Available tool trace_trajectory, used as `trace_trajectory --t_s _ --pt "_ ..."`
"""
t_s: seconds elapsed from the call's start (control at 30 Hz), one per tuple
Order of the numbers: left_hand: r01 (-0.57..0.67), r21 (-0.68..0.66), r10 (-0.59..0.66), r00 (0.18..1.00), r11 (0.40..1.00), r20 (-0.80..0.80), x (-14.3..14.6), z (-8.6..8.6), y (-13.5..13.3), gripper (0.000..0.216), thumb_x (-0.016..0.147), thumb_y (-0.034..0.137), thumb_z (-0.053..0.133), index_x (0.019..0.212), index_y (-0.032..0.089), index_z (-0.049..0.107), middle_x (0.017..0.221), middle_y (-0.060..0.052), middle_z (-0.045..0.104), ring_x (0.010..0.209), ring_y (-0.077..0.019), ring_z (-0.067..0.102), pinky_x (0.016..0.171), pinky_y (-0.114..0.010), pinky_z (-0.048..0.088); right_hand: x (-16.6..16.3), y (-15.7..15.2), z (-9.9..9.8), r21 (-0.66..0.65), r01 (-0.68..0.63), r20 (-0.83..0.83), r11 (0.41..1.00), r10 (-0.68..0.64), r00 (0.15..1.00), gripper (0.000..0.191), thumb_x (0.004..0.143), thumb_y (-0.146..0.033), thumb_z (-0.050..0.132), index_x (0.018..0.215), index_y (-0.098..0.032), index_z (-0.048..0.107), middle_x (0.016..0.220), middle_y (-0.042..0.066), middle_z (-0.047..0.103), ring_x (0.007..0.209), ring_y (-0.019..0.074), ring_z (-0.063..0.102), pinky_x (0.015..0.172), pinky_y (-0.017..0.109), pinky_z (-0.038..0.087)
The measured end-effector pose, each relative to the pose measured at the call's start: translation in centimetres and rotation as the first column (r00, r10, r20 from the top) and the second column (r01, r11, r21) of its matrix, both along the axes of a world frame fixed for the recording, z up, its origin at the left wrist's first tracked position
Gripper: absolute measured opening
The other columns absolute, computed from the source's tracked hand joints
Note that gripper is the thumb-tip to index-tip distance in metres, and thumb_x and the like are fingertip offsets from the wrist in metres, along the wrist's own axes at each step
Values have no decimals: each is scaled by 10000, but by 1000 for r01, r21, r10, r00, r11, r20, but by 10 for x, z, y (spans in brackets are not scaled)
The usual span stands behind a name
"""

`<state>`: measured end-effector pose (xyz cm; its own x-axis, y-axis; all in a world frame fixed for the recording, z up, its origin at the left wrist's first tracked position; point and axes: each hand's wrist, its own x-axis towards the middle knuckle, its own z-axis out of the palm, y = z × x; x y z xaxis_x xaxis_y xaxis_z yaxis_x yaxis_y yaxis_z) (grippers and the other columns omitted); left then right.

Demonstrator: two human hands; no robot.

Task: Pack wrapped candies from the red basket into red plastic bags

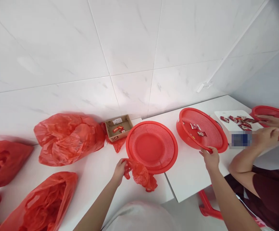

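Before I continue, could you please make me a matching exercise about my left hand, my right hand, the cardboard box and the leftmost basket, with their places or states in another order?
1. Left hand
2. Right hand
3. Cardboard box
4. Leftmost basket

A. Grips the rim of the tilted basket
B. Between the box and the tilted basket
C. Holds a crumpled red bag
D. Has small red packets inside

Pairs: 1-C, 2-A, 3-D, 4-B

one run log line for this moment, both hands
left hand: holding red bag | right hand: gripping red basket rim | packets: inside
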<state>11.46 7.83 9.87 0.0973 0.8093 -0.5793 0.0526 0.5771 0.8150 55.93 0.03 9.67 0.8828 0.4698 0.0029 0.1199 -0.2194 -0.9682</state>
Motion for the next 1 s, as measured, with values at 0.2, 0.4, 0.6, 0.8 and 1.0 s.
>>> trace_trajectory --t_s 0.2,0.4,0.6,0.8,1.0 --pt "259 48 -262 962 965 77 80 -5 15 255 919 367 577 1024 139 620 956 -44 658 776 -144 635 693 -325 546 -47 -32 60 29 -146 14 989 145 989 427 560 -365 790 900 -210 582 894 12 608 785 165 590 789 375 545" --pt "440 77 -442 896 895 25 73 7 -5 196 791 336 641 879 171 700 851 -35 710 819 -193 643 815 -337 501 -156 -35 99 225 -461 -243 858 508 827 350 664 -362 775 906 -227 562 856 17 632 743 164 588 673 299 527" --pt "411 56 -405 909 910 -99 -41 28 -58 257 702 301 592 888 168 711 853 -40 727 842 -228 639 815 -329 466 -242 -32 70 337 -572 -447 748 662 601 268 692 -301 742 855 -226 542 797 -5 621 680 151 575 612 271 496" --pt "285 78 -262 938 955 -227 -116 28 -110 198 708 321 518 784 184 640 732 -24 666 724 -202 597 705 -305 448 -251 -37 21 -6 -640 -136 768 634 762 181 755 -280 616 921 -212 592 990 32 591 910 190 589 806 326 521" --pt "297 120 -232 894 947 -384 -113 27 -120 183 791 298 412 801 216 576 693 11 583 676 -176 547 680 -286 434 -236 -50 -5 -293 -501 -54 814 510 859 270 813 -326 511 1065 -238 550 1129 77 565 938 217 622 805 367 527"
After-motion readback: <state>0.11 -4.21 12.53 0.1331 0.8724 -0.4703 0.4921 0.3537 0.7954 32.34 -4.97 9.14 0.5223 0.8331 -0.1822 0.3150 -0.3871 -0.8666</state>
